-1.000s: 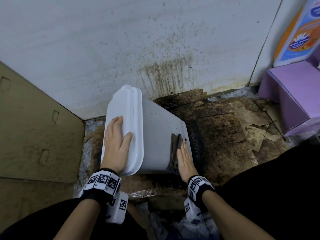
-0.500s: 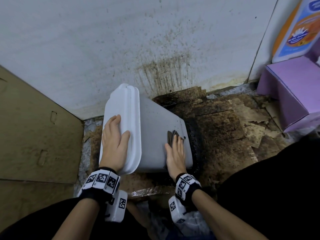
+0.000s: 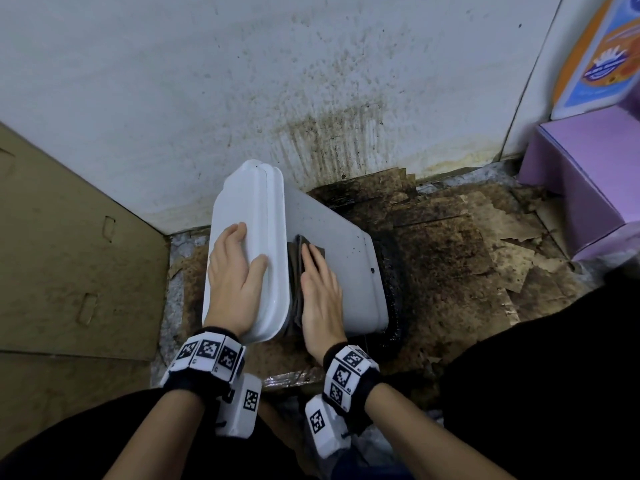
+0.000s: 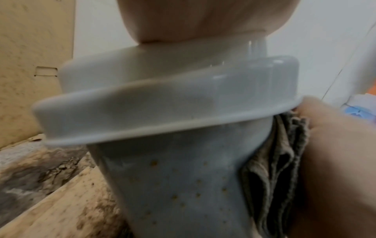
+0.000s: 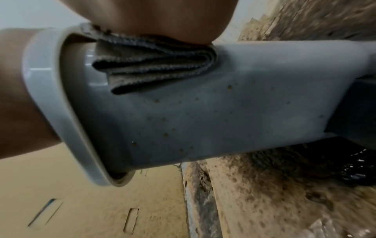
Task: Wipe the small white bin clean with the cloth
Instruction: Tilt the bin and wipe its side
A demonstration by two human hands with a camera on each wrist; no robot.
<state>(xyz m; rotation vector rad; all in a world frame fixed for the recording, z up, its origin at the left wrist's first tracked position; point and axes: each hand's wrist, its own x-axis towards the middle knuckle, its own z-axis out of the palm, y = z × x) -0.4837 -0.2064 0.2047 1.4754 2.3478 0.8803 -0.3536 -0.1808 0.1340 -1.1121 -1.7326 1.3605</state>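
The small white bin lies tipped on its side, lid to the left, base to the right. My left hand lies flat on the lid, fingers straight. My right hand presses a folded grey-brown cloth against the bin's upper side wall, tight against the lid's rim. The left wrist view shows the cloth squeezed between that hand and the bin wall, which carries small brown specks. In the right wrist view the folded cloth sits under my palm on the speckled wall.
Stained, torn cardboard covers the floor, with a black wet patch by the bin's base. A dirty white wall rises behind. A flat cardboard sheet stands at the left, a purple box at the right.
My right hand has slid the cloth leftward along the bin wall, from near the base up to the lid rim. The left hand stays on the lid.
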